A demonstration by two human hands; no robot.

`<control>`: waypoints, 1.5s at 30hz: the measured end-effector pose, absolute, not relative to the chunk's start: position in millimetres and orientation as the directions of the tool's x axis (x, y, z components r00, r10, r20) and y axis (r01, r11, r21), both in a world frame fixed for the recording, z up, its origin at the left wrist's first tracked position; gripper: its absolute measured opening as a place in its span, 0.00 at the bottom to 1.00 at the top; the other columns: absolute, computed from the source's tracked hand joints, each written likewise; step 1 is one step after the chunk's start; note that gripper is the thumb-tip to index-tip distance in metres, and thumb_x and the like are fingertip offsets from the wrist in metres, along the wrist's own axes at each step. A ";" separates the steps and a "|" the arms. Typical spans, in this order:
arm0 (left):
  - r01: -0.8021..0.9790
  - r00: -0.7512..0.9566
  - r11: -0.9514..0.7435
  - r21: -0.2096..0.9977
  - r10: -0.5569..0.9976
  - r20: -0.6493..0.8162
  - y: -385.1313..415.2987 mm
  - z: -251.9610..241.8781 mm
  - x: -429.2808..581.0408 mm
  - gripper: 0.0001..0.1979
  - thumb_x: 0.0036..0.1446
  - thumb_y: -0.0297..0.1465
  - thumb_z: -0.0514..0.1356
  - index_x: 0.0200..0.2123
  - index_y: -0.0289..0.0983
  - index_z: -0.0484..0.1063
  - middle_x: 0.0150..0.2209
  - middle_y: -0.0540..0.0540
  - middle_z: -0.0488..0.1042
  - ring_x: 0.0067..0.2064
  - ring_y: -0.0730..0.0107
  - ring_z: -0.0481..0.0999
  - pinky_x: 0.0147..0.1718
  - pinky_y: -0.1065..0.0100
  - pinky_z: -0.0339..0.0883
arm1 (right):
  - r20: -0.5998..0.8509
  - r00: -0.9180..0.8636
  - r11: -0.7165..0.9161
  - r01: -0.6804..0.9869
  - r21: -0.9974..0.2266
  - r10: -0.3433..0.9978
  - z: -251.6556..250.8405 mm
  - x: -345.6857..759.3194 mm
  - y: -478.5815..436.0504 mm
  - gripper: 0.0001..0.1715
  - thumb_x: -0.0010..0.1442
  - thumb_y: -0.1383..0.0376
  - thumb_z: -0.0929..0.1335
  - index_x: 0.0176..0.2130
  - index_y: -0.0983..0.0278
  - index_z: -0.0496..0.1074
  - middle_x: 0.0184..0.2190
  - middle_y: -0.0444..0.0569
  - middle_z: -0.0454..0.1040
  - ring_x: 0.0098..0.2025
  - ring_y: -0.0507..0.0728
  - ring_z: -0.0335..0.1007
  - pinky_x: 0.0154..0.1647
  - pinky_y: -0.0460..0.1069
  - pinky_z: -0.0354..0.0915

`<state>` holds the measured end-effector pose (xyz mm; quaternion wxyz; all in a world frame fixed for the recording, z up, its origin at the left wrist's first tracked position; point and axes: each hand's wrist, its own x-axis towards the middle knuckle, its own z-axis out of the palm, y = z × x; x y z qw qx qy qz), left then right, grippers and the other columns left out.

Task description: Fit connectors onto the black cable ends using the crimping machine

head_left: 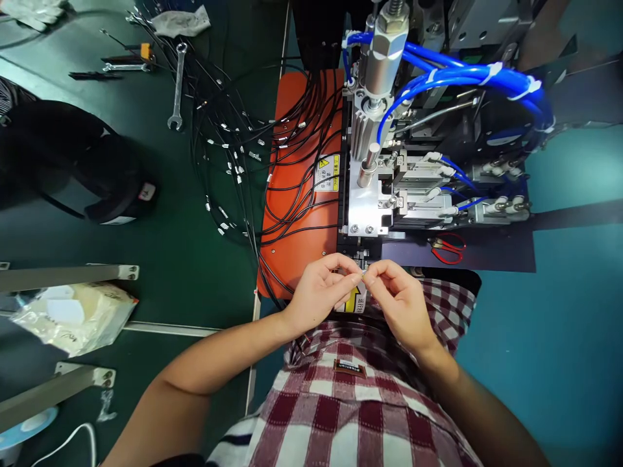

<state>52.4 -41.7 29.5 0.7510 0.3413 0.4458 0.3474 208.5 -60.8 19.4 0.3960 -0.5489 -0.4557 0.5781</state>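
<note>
My left hand [321, 290] and my right hand [396, 299] meet in front of my chest, just below the front edge of a metal machine [389, 188]. Both pinch together at the fingertips around a tiny piece I cannot make out, near a yellow label [356, 299]. An orange plate [296, 188] left of the machine carries a bundle of thin black cables [233, 143] with small metal ferrules.
Blue air hoses [462, 74] loop over the machine. Red-handled snips [448, 250] lie on its black shelf. Wrenches [178, 84] lie on the green table at the back left. A plastic bag [73, 314] and a black bag [73, 162] sit at the left.
</note>
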 end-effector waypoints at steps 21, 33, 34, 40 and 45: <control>0.219 0.390 0.213 0.952 0.875 -0.285 -22.7 34.5 43.0 0.07 0.60 0.31 0.58 0.41 0.37 0.64 0.36 0.49 0.66 0.28 0.78 0.67 0.25 0.75 0.63 | -0.311 -0.084 -0.313 -0.008 -0.950 0.947 0.2 218.5 -43.0 0.14 0.59 0.56 0.68 0.30 0.63 0.66 0.22 0.40 0.60 0.22 0.49 0.51 0.22 0.46 0.51; 0.613 0.624 -0.604 0.510 0.765 0.157 -12.2 -3.8 30.5 0.16 0.65 0.27 0.48 0.50 0.34 0.72 0.39 0.41 0.69 0.39 0.67 0.74 0.36 0.66 0.74 | -0.409 -0.066 -0.413 -0.067 -0.908 0.910 -23.2 221.7 -25.6 0.14 0.56 0.56 0.69 0.30 0.64 0.67 0.19 0.38 0.58 0.20 0.48 0.50 0.20 0.45 0.49; 0.615 0.635 -0.622 0.485 0.755 0.164 -12.1 -4.6 30.7 0.16 0.66 0.27 0.48 0.50 0.34 0.71 0.39 0.40 0.69 0.38 0.66 0.74 0.36 0.66 0.74 | -0.412 -0.066 -0.415 -0.057 -0.908 0.909 -22.9 222.1 -25.4 0.14 0.56 0.56 0.69 0.29 0.64 0.67 0.19 0.38 0.59 0.20 0.48 0.51 0.20 0.45 0.49; 0.619 0.666 -0.673 0.405 0.723 0.183 -11.5 -3.3 32.1 0.16 0.65 0.27 0.48 0.51 0.32 0.71 0.36 0.40 0.69 0.37 0.64 0.74 0.33 0.65 0.74 | -0.419 -0.065 -0.422 -0.036 -0.906 0.905 -20.1 223.1 -27.0 0.13 0.57 0.56 0.69 0.30 0.63 0.67 0.18 0.38 0.58 0.20 0.48 0.51 0.20 0.45 0.50; 0.631 0.659 -0.662 0.404 0.732 0.171 -11.1 -3.3 33.1 0.16 0.66 0.28 0.47 0.50 0.33 0.71 0.38 0.39 0.70 0.40 0.64 0.74 0.36 0.65 0.74 | -0.415 -0.047 -0.416 -0.014 -0.909 0.909 -22.6 222.1 -27.8 0.15 0.57 0.55 0.69 0.30 0.63 0.67 0.19 0.38 0.59 0.20 0.48 0.50 0.20 0.45 0.49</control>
